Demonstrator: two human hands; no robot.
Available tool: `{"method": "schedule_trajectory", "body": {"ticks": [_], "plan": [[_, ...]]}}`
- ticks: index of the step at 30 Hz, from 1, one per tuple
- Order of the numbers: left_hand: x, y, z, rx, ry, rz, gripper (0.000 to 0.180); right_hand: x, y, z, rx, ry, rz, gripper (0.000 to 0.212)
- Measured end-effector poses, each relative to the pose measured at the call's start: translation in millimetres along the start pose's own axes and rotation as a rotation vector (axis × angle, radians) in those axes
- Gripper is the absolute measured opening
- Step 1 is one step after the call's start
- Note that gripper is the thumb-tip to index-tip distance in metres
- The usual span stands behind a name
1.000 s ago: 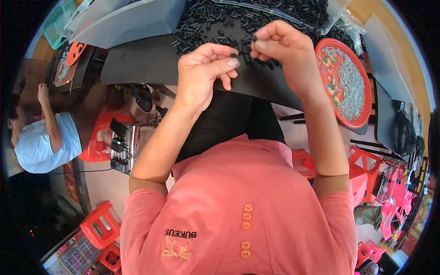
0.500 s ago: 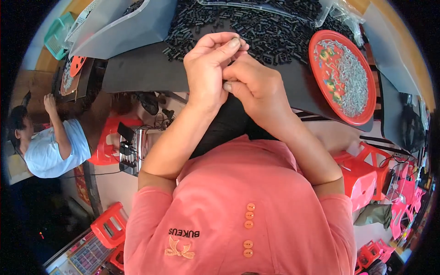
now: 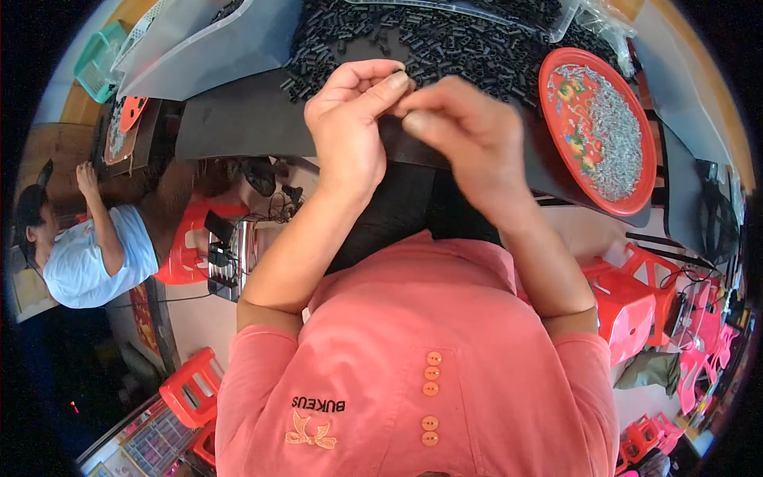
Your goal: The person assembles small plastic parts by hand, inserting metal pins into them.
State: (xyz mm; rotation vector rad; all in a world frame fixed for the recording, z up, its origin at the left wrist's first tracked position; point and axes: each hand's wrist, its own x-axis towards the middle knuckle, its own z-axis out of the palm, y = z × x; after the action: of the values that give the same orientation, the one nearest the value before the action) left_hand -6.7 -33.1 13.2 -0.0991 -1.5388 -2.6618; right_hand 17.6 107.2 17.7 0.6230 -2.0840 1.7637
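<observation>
While both pinch one tiny part | left hand [image 3: 354, 119] + right hand [image 3: 461, 131] fingertips closed | stay above black pieces pile [image 3: 461, 40], steady grip

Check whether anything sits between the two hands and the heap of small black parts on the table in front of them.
Nothing visible does. The left hand and right hand meet fingertip to fingertip at the near edge of the heap of small black parts, with only dark tabletop around them. The red plate sits off to the right.
</observation>
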Motion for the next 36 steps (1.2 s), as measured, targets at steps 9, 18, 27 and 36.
{"method": "schedule_trajectory", "body": {"ticks": [9, 18, 27, 36], "plan": [[-11.7, 2.4, -7.1, 0.135, -0.091, -0.069, 0.014, 18.3, 6.5, -17.9, 0.261, 0.060, 0.306, 0.013], [-13.1, 2.8, -12.6, 0.212, -0.145, -0.157, 0.013, 12.2, 14.1, -6.4, 0.301, 0.024, 0.338, 0.012], [-14.4, 0.2, -16.3, 0.202, -0.160, -0.150, 0.013, 7.7, 23.6, -4.6, 0.037, 0.007, 0.199, 0.012], [-15.7, 1.2, -15.8, 0.237, -0.167, -0.161, 0.010, 4.3, 24.2, -0.8, -0.442, 0.029, -0.291, 0.013]]}}
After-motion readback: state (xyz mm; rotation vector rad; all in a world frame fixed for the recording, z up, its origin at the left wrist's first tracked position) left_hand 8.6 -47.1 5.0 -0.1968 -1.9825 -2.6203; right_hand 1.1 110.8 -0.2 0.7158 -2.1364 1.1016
